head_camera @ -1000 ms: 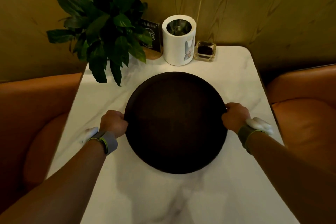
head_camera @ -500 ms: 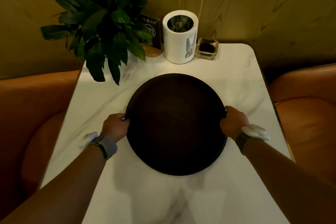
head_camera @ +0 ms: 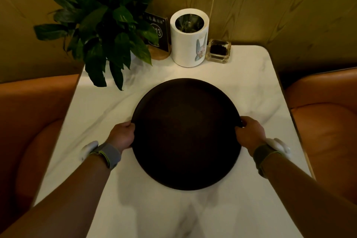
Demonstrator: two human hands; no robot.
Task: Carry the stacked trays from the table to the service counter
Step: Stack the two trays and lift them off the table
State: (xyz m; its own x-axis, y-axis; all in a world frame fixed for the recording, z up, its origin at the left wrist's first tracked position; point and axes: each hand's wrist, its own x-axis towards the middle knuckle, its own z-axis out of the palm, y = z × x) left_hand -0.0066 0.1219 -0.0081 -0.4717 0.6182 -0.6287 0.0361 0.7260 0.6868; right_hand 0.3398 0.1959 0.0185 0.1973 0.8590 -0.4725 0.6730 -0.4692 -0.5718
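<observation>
Left hand (head_camera: 122,135) and right hand (head_camera: 250,133) are each closed on the rim of the stacked trays (head_camera: 186,133), at opposite sides. From this head view only one dark round top face shows; how many trays lie beneath cannot be told. The stack sits at the middle of the white marble surface (head_camera: 257,87), and whether it has left the surface cannot be told.

Step in hand, as judged: the grasp is made and the lift is due. The next move calls for an even raise on both sides, keeping the stack level, then a turn away toward the service counter, which is not in view.

At the far edge stand a potted plant (head_camera: 104,25), a numbered sign (head_camera: 157,29), a white cylinder holder (head_camera: 189,38) and a glass dish (head_camera: 218,51). Plant leaves hang near the far left rim. Orange seats (head_camera: 326,121) flank both sides and narrow the exit path.
</observation>
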